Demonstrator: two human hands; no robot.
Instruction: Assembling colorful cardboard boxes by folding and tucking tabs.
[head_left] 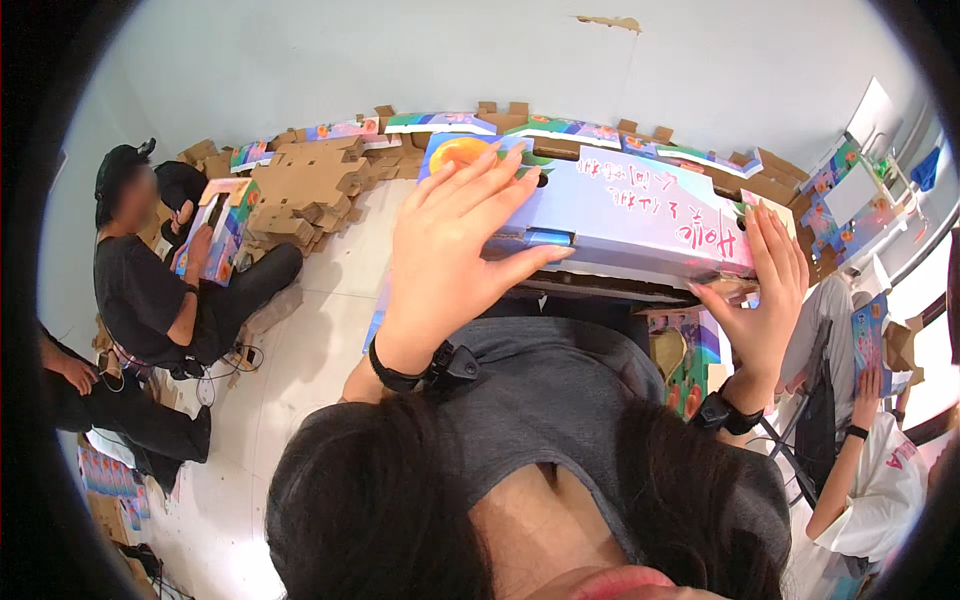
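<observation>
In the head view, a printed box (640, 195) is held in front of the body, in the middle of the scene. Its left end is grasped by the left hand (445, 235), with fingers spread over the top and thumb stretched along the near edge; its right end is clasped by the right hand (762, 275), with fingers laid over the top and thumb at the near side. What it is supported by cannot be told. A pale tiled floor (300, 345) is seen to the left, crossed by dark cables (238, 368). Brown cardboard (300, 185) is piled at the far left, and printed panels (440, 122) are lined along the far pale wall (350, 60). A colourful carton (238, 228) is held by a dark-clothed person (140, 290) seated at the left; a blue carton (868, 335) is touched by a white-shirted person (880, 490) at the right.
</observation>
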